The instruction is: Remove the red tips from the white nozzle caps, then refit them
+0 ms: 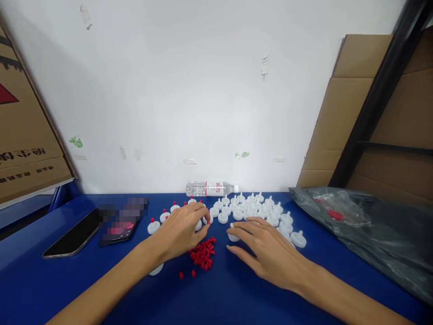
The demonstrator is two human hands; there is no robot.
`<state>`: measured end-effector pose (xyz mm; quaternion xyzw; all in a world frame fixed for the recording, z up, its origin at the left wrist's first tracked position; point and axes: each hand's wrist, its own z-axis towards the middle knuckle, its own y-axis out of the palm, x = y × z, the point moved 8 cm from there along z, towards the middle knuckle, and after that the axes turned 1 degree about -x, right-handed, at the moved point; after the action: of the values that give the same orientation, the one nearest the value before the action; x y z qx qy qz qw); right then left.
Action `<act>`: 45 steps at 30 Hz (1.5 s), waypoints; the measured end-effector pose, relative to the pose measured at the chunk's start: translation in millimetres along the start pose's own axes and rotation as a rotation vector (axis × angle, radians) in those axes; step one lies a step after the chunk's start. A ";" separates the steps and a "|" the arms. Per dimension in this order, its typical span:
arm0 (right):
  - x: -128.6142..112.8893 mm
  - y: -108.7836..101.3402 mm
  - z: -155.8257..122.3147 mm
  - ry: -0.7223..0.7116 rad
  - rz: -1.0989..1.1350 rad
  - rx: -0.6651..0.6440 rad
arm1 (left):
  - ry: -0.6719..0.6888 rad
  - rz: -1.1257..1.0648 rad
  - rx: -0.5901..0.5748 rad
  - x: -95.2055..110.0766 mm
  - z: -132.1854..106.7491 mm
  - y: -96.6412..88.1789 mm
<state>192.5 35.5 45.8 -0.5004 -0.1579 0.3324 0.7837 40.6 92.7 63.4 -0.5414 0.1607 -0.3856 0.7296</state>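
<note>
My left hand point(184, 228) is closed in a pinch, with a small red cap point(209, 222) between thumb and fingertips. Beneath it lies a heap of small red caps point(203, 255), two of them apart at the front. My right hand point(265, 246) curls its fingers around a white nozzle lid point(233, 237), its thumb low at the near side. Beyond the right hand stand several white nozzle lids point(250, 207) with bare upright spouts. Around the left hand, several white lids with red tips point(153, 225) stand on the table; some are partly hidden by the hand and forearm.
A clear water bottle point(211, 188) lies along the white wall at the back of the blue table point(216, 298). Two phones point(72, 234) lie at the left. Grey plastic sheeting point(355, 225) covers the right side, with a clear bag of red pieces point(334, 213) on it. Cardboard stands at both sides.
</note>
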 end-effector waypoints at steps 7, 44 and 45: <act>-6.2 -3.2 -0.4 -0.029 0.121 0.013 | -0.045 -0.195 0.092 10.3 1.6 -5.4; -12.1 -25.0 4.9 -0.091 0.119 0.217 | 0.011 -0.322 0.184 29.7 0.9 -14.8; -10.4 -25.5 5.7 -0.068 0.098 0.211 | -0.011 -0.297 0.204 25.1 1.2 -17.6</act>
<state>190.9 25.2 71.9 -0.4105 -0.1240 0.4018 0.8091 50.8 73.0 84.6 -0.4845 0.0351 -0.5003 0.7167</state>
